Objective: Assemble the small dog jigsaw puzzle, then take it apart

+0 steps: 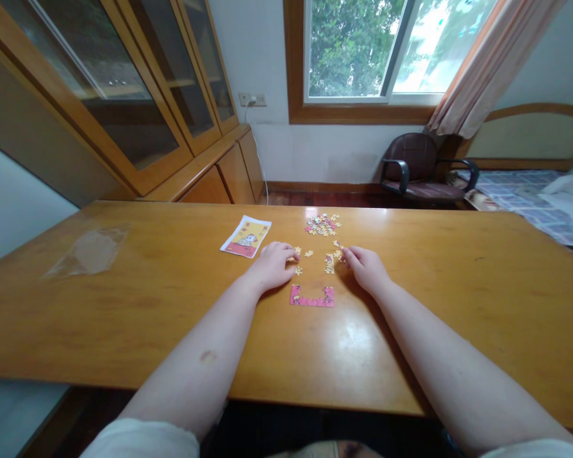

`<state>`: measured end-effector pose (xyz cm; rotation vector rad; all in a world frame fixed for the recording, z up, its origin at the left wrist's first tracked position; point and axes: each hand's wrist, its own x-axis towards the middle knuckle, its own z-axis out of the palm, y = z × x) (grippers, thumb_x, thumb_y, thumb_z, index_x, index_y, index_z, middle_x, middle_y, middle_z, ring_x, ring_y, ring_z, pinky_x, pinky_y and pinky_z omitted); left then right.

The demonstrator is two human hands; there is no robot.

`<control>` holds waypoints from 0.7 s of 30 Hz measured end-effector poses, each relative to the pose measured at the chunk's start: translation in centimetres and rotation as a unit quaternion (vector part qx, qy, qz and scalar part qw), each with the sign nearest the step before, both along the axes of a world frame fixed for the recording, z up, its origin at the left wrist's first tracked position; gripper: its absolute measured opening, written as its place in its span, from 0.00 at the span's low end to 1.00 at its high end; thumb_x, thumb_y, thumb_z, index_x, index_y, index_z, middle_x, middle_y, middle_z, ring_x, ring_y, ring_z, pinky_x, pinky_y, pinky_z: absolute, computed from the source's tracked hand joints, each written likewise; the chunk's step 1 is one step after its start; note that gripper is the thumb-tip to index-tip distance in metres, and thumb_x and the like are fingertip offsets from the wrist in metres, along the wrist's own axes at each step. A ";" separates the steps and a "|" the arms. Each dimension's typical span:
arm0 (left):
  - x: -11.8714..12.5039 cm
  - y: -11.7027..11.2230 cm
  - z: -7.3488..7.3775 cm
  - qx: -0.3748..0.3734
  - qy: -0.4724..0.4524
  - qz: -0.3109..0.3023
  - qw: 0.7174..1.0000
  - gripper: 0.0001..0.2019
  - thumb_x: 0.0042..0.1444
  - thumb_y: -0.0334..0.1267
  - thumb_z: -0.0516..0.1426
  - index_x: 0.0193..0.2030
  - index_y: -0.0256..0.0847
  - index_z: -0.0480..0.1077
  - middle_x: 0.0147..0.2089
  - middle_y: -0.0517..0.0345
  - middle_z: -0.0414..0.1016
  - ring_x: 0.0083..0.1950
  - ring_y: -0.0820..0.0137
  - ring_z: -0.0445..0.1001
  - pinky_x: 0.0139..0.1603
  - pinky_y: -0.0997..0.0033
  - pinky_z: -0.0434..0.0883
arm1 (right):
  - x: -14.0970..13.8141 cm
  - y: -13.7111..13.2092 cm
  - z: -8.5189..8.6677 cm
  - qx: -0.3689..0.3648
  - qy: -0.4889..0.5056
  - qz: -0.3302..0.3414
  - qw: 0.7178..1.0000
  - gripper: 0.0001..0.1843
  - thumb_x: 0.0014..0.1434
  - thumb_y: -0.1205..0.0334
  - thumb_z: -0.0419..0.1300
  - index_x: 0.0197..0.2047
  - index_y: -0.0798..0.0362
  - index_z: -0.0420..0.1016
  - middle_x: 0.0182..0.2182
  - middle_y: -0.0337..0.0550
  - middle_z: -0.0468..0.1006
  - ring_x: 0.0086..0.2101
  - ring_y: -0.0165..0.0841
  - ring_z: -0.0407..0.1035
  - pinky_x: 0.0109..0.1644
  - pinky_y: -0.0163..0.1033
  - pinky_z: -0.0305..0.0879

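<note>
My left hand (275, 264) rests on the table, its curved fingers and thumb apart, beside a few loose jigsaw pieces (298, 271). Another loose piece (309, 253) lies just right of it. With fingertips pinched together, my right hand (367, 268) is at a small yellowish puzzle piece (339, 245); the fingers partly cover the contact. Left of these fingertips lies a short joined yellow strip (330, 263). Nearer me is a joined pink puzzle border (312, 301), shaped like a U with its opening away from me.
A heap of mixed puzzle pieces (323, 224) lies farther back. To the left are a picture card (246, 236) and a clear plastic bag (90, 250) on the wooden table (172, 324). An armchair (417, 165) stands beyond the table, with a glass-door cabinet (138, 95) at left.
</note>
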<state>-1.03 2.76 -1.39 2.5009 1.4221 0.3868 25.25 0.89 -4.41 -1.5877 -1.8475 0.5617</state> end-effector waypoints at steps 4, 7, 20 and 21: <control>-1.3 1.0 0.1 0.046 -0.013 0.194 0.980 0.13 0.57 0.32 0.50 0.42 0.40 0.76 0.48 0.50 0.77 0.52 0.60 0.71 0.58 0.59 0.67 | 0.1 0.0 0.0 0.000 0.006 0.001 1.000 0.24 0.65 0.46 0.46 0.27 0.51 0.70 0.23 0.41 0.75 0.29 0.35 0.70 0.35 0.36 0.58; -1.8 1.4 -0.1 0.029 0.029 0.252 0.967 0.14 0.58 0.33 0.51 0.44 0.42 0.76 0.50 0.50 0.77 0.54 0.56 0.71 0.57 0.56 0.68 | 0.0 0.0 0.1 0.000 0.006 0.001 1.000 0.24 0.65 0.46 0.46 0.27 0.51 0.70 0.23 0.41 0.75 0.29 0.35 0.70 0.34 0.36 0.58; -1.8 1.0 0.1 -0.048 0.141 0.227 0.962 0.14 0.59 0.34 0.52 0.47 0.45 0.77 0.48 0.43 0.78 0.50 0.52 0.75 0.49 0.54 0.70 | -0.2 0.0 0.1 -0.002 0.002 -0.002 1.000 0.24 0.65 0.46 0.46 0.27 0.51 0.70 0.23 0.41 0.75 0.29 0.35 0.69 0.35 0.37 0.59; -1.8 1.0 0.0 -0.053 0.141 0.221 0.963 0.13 0.58 0.36 0.54 0.46 0.44 0.77 0.48 0.43 0.78 0.50 0.52 0.75 0.48 0.55 0.71 | -0.2 0.0 0.1 -0.002 0.001 -0.002 1.000 0.24 0.65 0.46 0.45 0.27 0.51 0.70 0.23 0.41 0.75 0.29 0.35 0.69 0.35 0.37 0.59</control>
